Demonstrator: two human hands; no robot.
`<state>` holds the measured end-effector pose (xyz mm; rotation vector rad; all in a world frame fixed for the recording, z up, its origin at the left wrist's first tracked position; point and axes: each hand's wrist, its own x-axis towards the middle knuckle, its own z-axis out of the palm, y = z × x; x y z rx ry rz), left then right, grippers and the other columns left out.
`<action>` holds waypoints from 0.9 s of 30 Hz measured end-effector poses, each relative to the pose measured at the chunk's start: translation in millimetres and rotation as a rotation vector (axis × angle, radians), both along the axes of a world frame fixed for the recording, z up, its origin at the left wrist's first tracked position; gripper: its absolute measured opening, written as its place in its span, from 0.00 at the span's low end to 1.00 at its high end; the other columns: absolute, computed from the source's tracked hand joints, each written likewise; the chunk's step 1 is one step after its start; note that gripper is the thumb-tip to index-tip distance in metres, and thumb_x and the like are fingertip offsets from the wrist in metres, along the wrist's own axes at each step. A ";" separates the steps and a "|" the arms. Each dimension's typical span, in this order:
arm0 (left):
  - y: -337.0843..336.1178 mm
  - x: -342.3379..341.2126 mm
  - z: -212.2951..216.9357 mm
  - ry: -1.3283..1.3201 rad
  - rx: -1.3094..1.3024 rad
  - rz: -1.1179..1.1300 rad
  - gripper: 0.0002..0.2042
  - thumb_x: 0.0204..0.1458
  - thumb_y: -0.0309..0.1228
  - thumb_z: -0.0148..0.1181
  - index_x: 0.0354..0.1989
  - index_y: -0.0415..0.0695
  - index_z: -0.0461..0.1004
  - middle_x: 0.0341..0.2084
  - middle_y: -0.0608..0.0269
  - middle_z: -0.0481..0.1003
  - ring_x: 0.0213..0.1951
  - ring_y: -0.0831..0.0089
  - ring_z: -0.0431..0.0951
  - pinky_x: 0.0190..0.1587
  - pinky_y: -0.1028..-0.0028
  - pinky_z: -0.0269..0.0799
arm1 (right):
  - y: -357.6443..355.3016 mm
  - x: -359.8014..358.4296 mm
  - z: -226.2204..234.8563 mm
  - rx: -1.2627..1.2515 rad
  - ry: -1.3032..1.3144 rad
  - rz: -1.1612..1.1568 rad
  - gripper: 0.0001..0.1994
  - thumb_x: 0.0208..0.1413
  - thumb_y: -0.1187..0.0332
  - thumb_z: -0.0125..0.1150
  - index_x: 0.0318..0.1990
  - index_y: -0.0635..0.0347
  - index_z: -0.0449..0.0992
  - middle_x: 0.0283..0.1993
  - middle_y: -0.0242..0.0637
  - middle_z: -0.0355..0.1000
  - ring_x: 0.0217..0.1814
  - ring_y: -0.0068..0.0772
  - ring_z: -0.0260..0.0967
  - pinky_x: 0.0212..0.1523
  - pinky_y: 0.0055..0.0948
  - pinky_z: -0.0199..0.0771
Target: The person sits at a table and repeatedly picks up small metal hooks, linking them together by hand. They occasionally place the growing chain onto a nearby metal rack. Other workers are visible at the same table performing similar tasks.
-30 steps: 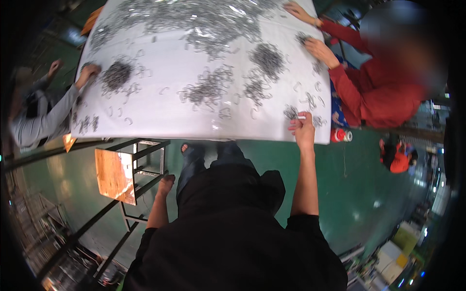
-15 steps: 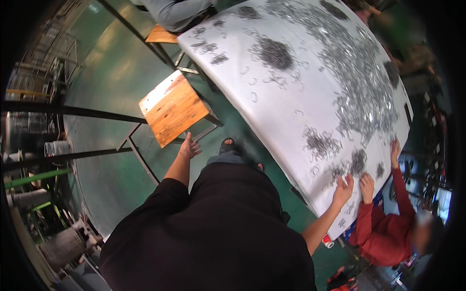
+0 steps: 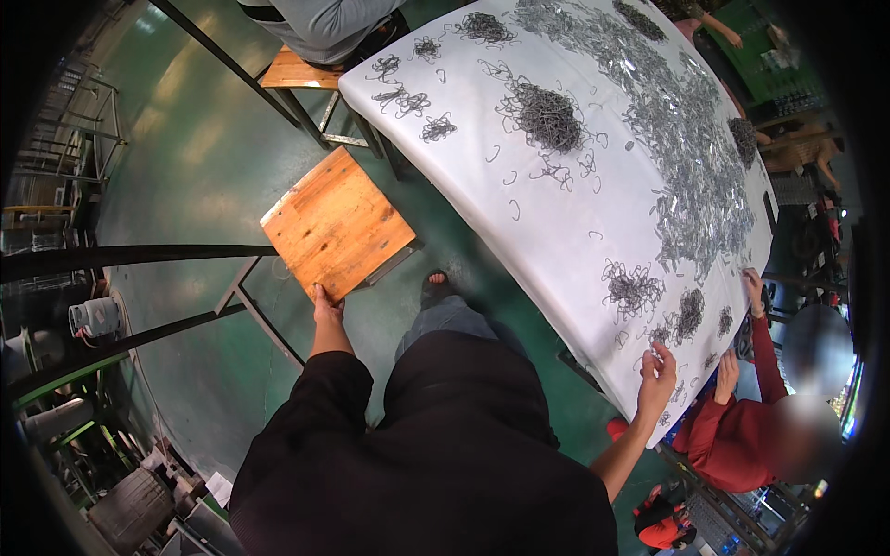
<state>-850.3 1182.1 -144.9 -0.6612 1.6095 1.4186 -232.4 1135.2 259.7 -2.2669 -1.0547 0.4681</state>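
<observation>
My left hand (image 3: 326, 304) grips the near edge of a wooden stool (image 3: 339, 222), its thumb on top of the seat. The seat is square, of orange-brown boards, on a metal frame. My right hand (image 3: 656, 382) hovers over the near right edge of the white-covered table (image 3: 547, 236), its fingers loosely bent and apart, with nothing seen in them. Close to that hand lie small piles of dark bent wire hooks (image 3: 689, 313). Another pile of hooks (image 3: 633, 289) lies a little farther off.
A large hook pile (image 3: 549, 119) and a wide spread of shiny metal pieces (image 3: 695, 176) cover the table's far part. A person in red sleeves (image 3: 718, 431) works at the right; another person (image 3: 324, 28) sits at the far left corner. Dark metal bars (image 3: 139, 259) stand at left.
My left hand has come onto the stool's near edge, from open beside it. My right hand stays over the table edge. The view has shifted slightly.
</observation>
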 end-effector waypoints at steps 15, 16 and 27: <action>-93.7 64.8 28.5 -0.238 -0.278 -0.368 0.34 0.49 0.54 0.61 0.62 0.50 0.61 0.57 0.45 0.65 0.55 0.50 0.69 0.57 0.47 0.62 | 37.6 -48.3 102.9 0.649 0.219 0.190 0.19 0.59 0.77 0.51 0.58 0.69 0.62 0.53 0.47 0.67 0.50 0.34 0.69 0.43 0.28 0.72; -91.7 58.1 34.8 -0.274 -0.402 -0.515 0.38 0.48 0.57 0.60 0.64 0.50 0.57 0.57 0.35 0.63 0.51 0.45 0.72 0.53 0.39 0.62 | 36.1 -48.1 115.9 0.814 0.254 0.197 0.20 0.58 0.79 0.50 0.59 0.70 0.61 0.52 0.49 0.66 0.49 0.38 0.69 0.42 0.29 0.73; 133.8 57.2 120.2 -0.025 -1.081 -2.408 0.28 0.56 0.54 0.47 0.63 0.56 0.60 0.53 0.54 0.71 0.44 0.53 0.78 0.44 0.55 0.75 | 55.8 -98.3 252.3 2.230 0.480 0.687 0.24 0.52 0.66 0.57 0.59 0.57 0.64 0.62 0.35 0.60 0.64 0.31 0.57 0.50 0.32 0.76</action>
